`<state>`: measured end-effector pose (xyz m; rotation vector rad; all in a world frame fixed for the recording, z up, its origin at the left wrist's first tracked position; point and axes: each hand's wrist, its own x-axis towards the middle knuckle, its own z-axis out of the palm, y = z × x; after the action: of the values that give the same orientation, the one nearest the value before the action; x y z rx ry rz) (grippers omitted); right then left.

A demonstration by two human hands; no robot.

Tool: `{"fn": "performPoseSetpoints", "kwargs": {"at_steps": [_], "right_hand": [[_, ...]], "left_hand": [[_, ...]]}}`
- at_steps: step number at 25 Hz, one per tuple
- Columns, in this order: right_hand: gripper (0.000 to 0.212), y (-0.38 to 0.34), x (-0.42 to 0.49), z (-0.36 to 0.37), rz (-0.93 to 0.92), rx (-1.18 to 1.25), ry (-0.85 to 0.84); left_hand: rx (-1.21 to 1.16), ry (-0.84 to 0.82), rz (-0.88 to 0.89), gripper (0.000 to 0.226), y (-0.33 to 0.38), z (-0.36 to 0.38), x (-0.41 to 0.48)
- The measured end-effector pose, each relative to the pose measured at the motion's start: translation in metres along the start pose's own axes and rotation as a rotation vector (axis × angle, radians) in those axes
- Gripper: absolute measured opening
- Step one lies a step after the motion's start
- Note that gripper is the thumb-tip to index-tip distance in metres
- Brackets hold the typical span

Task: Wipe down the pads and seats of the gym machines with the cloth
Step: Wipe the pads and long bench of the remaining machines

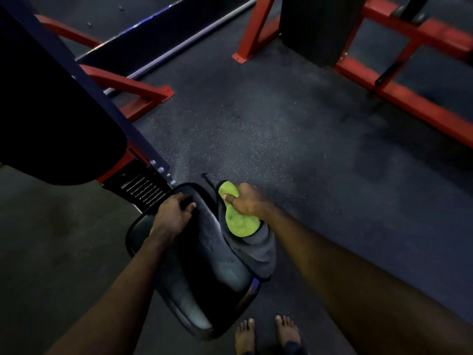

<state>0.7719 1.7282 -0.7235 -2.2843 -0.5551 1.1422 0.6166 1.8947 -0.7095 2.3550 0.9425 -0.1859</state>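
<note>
Cloth is bunched in the person's right hand, at the right-hand edge of the black seat. It is two-toned: a bright green side bulges out above and below the fist, and a grey side hangs down beneath it along the seat's rim. The fingers are curled tight round the green bundle, with the thumb laid across the front of it. In this dim light the grey fold seems to lie over the seat's edge, though I could not swear that it touches.

The left hand rests palm down on the upper part of the seat, toward the end nearest the machine's post. Its fingers are a little apart and only slightly bent, lying on the padding and holding nothing. Both forearms reach in from the bottom of the view.

The seat's near end comes down close to the person's bare feet, which stand on the dark speckled floor. Just beyond the left hand a slotted metal bracket sits at the head of the seat, at the foot of the post. A large black back pad looms at the upper left. Red steel frames of other machines stand well apart from the seat, across the floor
</note>
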Motion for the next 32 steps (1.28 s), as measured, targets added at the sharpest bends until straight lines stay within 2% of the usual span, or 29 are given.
{"fn": "performPoseSetpoints", "kwargs": {"at_steps": [3,7,15,19,22,27,32], "right_hand": [[0.052,0.002,-0.048,-0.063,-0.015,0.036,0.080],[0.043,-0.006,-0.126,-0.165,-0.024,0.025,0.201],[0.051,-0.076,-0.285,-0.347,-0.039,-0.092,0.511],[0.056,-0.096,-0.367,-0.415,-0.046,-0.124,0.654],[0.051,-0.100,-0.433,-0.458,-0.045,-0.106,0.773],[0.043,-0.077,-0.512,-0.508,-0.024,-0.076,0.914],[0.052,-0.014,-0.548,-0.555,0.050,-0.044,1.003]], "left_hand": [[-0.071,-0.026,0.031,0.029,0.042,-0.024,-0.012],[-0.132,-0.049,0.066,0.041,0.132,-0.075,-0.038],[-0.159,0.008,0.429,0.043,0.326,-0.188,-0.094],[-0.167,0.033,0.554,0.042,0.406,-0.241,-0.125],[-0.164,0.052,0.658,0.042,0.459,-0.270,-0.154],[-0.156,0.024,0.782,0.042,0.531,-0.272,-0.174],[-0.112,-0.020,0.851,0.043,0.610,-0.236,-0.182]]}}
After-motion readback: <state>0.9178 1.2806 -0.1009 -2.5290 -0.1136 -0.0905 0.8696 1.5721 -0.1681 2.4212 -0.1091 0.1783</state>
